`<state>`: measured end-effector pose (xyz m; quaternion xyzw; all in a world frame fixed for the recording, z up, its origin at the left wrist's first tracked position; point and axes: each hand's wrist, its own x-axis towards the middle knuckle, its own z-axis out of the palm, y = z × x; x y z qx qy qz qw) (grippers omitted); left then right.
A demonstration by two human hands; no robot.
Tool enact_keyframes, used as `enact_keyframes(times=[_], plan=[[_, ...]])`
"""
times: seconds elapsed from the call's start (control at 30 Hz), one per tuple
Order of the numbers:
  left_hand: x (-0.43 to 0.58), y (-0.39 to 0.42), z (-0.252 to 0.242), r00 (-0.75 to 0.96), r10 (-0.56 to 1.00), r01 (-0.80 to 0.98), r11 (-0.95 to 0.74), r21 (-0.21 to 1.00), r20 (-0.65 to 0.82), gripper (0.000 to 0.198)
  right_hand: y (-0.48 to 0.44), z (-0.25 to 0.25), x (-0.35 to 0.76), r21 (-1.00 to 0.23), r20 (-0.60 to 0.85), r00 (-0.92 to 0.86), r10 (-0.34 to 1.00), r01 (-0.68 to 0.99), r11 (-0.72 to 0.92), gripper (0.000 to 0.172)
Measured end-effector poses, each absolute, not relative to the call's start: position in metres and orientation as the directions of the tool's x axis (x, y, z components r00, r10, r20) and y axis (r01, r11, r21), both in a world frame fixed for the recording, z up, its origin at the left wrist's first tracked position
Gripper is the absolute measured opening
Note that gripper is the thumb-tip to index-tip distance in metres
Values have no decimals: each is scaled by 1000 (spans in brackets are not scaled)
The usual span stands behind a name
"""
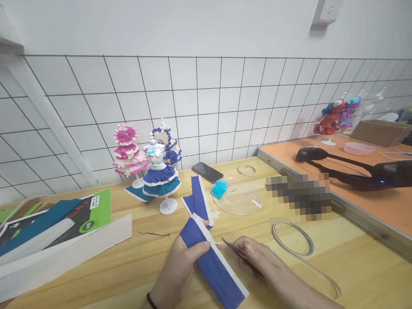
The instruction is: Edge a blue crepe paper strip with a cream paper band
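My left hand [187, 256] is closed on a blue paper strip [215, 268] with a white edge, its thumb lying on top. My right hand [255, 255] grips a dark, thin pointed tool [235, 248], perhaps scissors or tweezers; its lower part is hidden by the fingers. The tool's tip is near a small white piece beside the strip's white edge. Another blue and white paper piece [197, 198] lies just behind my left hand. A light blue pleated piece [219, 188] rests on a clear round plate [238, 206].
Dress forms with paper skirts [161, 179] stand near the wall, beside a phone [207, 172]. Paper sheets [61, 261] cover the left side. Tape rolls [293, 239] lie to the right, and a black device [364, 173] sits on an orange board [410, 210].
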<state>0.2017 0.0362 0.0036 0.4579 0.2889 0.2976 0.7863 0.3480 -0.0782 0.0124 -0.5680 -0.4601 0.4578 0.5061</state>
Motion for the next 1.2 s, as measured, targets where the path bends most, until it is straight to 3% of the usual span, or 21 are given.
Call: enact_keyframes(times=[0.23, 0.43, 0.9, 1.2], plan=[[200, 40, 6, 593, 790, -245, 362, 899, -156, 43, -76, 10, 345, -986, -168, 45, 985, -4, -168, 38], [200, 40, 3, 598, 787, -209, 338, 917, -154, 44, -76, 9, 345, -932, -358, -27, 933, -50, -359, 38], [205, 27, 12, 575, 807, -135, 258, 957, -137, 46, -81, 21, 336, -965, -257, 8, 966, -56, -256, 41], [208, 25, 6, 595, 791, -173, 299, 938, -142, 47, -83, 22, 340, -952, -234, 167, 958, 161, -261, 38]])
